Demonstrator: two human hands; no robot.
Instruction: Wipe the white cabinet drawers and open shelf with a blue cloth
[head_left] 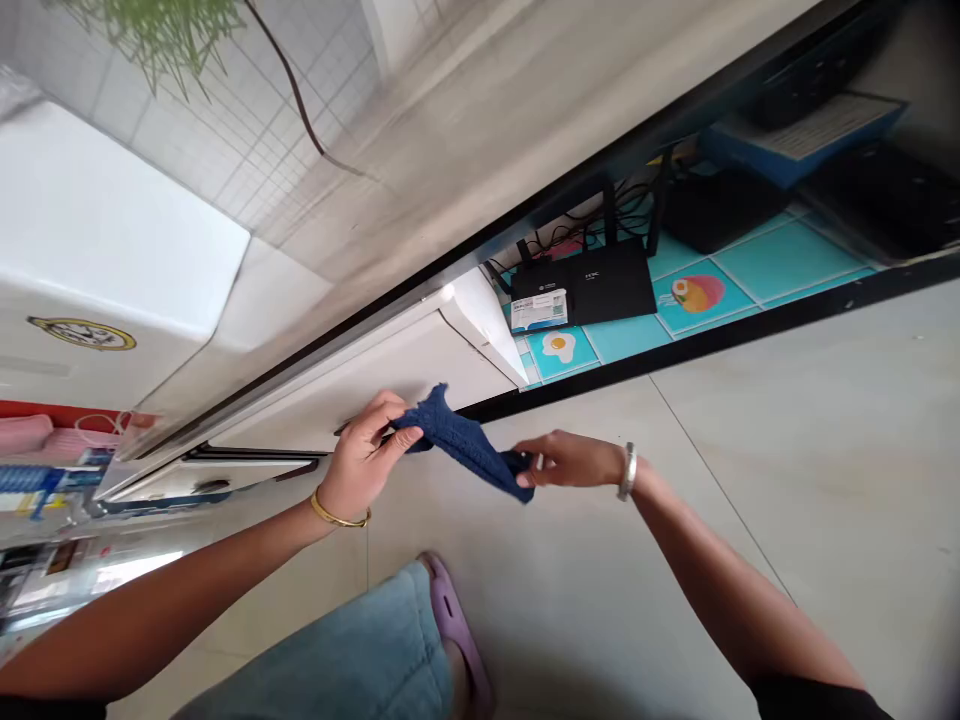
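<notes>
From my feed I can read no word with certainty: the black router [611,290] carries short pale lettering too small to spell out. Its white label [538,311] shows a square code and fine print, equally illegible to me. A round yellow-and-black emblem [82,333] marks the white surface [112,235] at left, its details blurred.

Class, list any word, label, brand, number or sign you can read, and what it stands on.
Nothing reads with certainty.
Pale letters on the black plastic router: perhaps ending in "K", too small.
White-and-blue rectangular label beside those letters: print too small.
Round yellow-rimmed badge on the white box-shaped appliance: markings blurred.
Pale panel on the blue flat box: print blurred.
</notes>
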